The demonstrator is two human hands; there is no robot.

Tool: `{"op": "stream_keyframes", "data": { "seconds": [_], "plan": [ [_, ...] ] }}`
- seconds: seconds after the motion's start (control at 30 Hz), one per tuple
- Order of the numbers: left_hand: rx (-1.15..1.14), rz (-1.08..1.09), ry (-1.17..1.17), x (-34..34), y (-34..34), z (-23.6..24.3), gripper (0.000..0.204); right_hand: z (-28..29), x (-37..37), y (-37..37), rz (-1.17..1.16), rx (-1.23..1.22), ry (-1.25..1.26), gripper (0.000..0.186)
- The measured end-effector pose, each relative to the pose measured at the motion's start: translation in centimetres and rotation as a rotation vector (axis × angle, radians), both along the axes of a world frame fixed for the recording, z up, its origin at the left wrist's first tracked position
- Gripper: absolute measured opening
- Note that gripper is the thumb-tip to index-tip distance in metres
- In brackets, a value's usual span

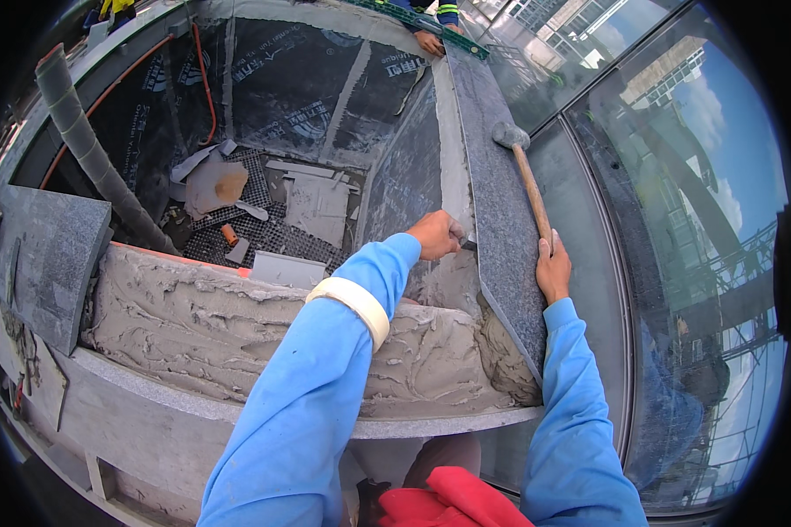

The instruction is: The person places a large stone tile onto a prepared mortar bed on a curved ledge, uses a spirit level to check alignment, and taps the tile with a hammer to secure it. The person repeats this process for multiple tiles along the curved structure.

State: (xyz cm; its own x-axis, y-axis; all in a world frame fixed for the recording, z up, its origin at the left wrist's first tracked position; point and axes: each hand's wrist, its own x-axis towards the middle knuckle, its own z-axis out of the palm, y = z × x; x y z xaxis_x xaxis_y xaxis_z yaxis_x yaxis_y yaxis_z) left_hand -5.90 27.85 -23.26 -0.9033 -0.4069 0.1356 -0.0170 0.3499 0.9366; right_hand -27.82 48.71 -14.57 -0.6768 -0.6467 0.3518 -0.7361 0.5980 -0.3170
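Note:
My right hand (554, 270) is wrapped round the wooden handle of a mallet (531, 180). The mallet's pale grey head rests on or just over a long speckled grey stone slab (505, 228), beside the glass. At the slab's left edge my left hand (438, 235) is closed, with a small dark piece showing between it and the edge; what that is I cannot make out. A roll of cream tape (351, 309) sits round my left forearm. Wet grey mortar (264, 338) lies ridged along the near wall top and shows under the slab's near end.
A glass wall (668, 220) rises close on the right. Below lies a pit with offcuts and debris (316, 206). Another stone slab (48, 263) and a wrapped pipe (97, 145) stand at left. At the slab's far end, a co-worker's hands (431, 42) are beside a green level (422, 22).

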Motion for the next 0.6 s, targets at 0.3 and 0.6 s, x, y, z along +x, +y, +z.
{"op": "stream_keyframes", "data": {
  "seconds": [0.3,0.6],
  "plan": [
    [-0.005,-0.025,0.000,0.0,-0.2,0.0,0.031,-0.3,-0.1,0.0,-0.014,-0.009,0.001,0.053],
    [0.139,-0.016,-0.090,0.0,0.0,1.2,0.058,1.9,2.2,-0.4,0.010,0.170,0.228,0.050]
  ]
}}
